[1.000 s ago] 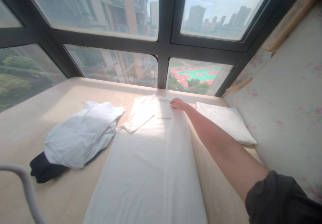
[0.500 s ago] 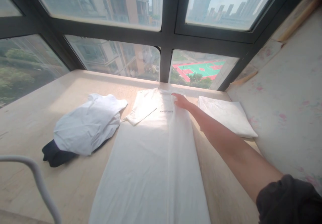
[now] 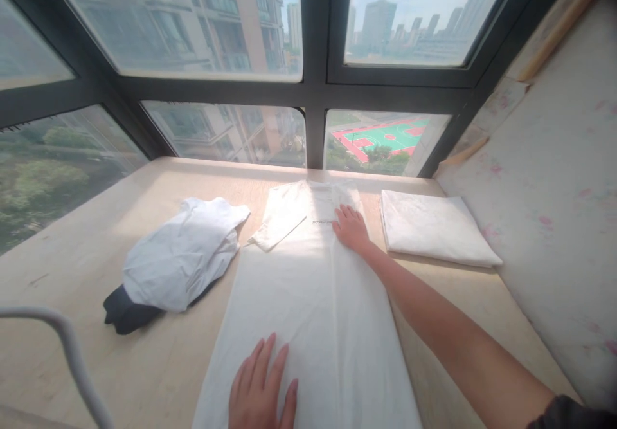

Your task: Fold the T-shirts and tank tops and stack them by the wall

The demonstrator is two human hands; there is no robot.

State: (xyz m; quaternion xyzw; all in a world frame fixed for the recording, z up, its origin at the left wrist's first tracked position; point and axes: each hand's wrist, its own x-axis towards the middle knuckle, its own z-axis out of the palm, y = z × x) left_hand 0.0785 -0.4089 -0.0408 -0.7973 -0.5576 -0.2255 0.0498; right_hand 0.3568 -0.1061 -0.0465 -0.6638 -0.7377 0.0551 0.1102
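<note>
A white T-shirt [image 3: 294,287] with small dark lettering lies spread lengthwise on the wooden ledge [image 3: 164,181]. One of its sleeves is turned inward on the upper left. My right hand [image 3: 351,227] rests palm down, fingers stretched, on the upper right part of the shirt beside the lettering. Near the bottom of the view my left hand [image 3: 263,384] is over the lower part of the shirt, fingers apart; whether it presses on the cloth I cannot tell. Neither hand grips anything.
To the left lies a crumpled white garment [image 3: 180,255] with a dark piece [image 3: 128,310] under it. A folded white cloth [image 3: 436,228] sits at the right by the flowered wall [image 3: 544,204]. A grey curved tube [image 3: 65,339] juts in at lower left. Framed windows [image 3: 315,94] stand behind.
My left hand has come into view from below, over the shirt. My right hand has moved from the collar area down onto the right side, its fingers now flat. The view has tilted slightly upward.
</note>
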